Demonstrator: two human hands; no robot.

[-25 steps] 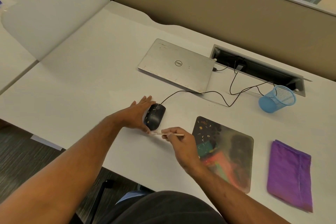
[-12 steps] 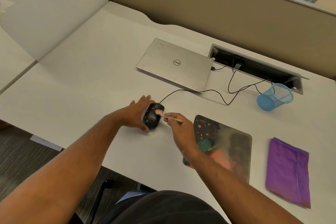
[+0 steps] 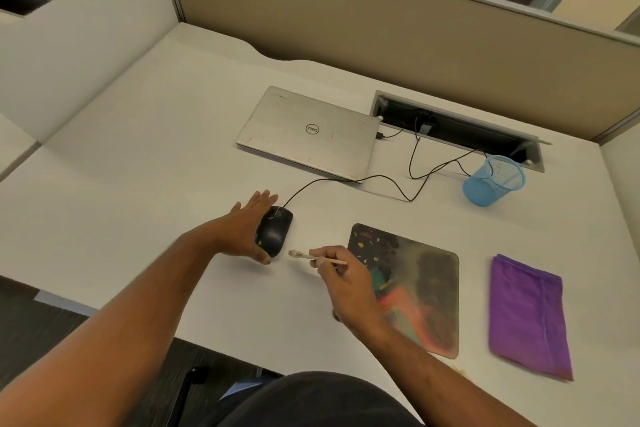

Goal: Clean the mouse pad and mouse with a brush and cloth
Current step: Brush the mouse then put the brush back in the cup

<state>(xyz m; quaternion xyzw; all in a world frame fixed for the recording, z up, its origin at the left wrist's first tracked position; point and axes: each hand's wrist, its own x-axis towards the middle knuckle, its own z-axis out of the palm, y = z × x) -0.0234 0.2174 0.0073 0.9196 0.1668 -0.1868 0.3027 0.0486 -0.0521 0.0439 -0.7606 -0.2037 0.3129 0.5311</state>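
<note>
Since half a second ago the right hand has pulled the brush back off the mouse; bristle tip now sits just off the mouse's near right edge, close to it, contact not clear. Right hand's fingers are curled, pinching the thin pale brush handle, bristles pointing left toward the mouse, handle end sticking out right over the pad's left edge. Right forearm comes in from the lower right, wrist over the pad's near left corner. Left hand stays against the mouse's left side: fingers straight and spread, pointing away from the person, thumb wrapped round the mouse's near end, palm against its side, bracing it rather than grasping it. Left forearm runs in diagonally from the lower left, over the desk edge. Mouse is black, flecked with pale bits, flat on the desk left of the pad, cable looping off toward the laptop. Pad lies flat right of the mouse, dark with coloured print and a few flecks at its top left. Purple cloth, folded, lies flat right of the pad, apart from it, untouched. Closed silver laptop sits behind the mouse; a blue mesh cup stands behind the pad near the cable slot.
</note>
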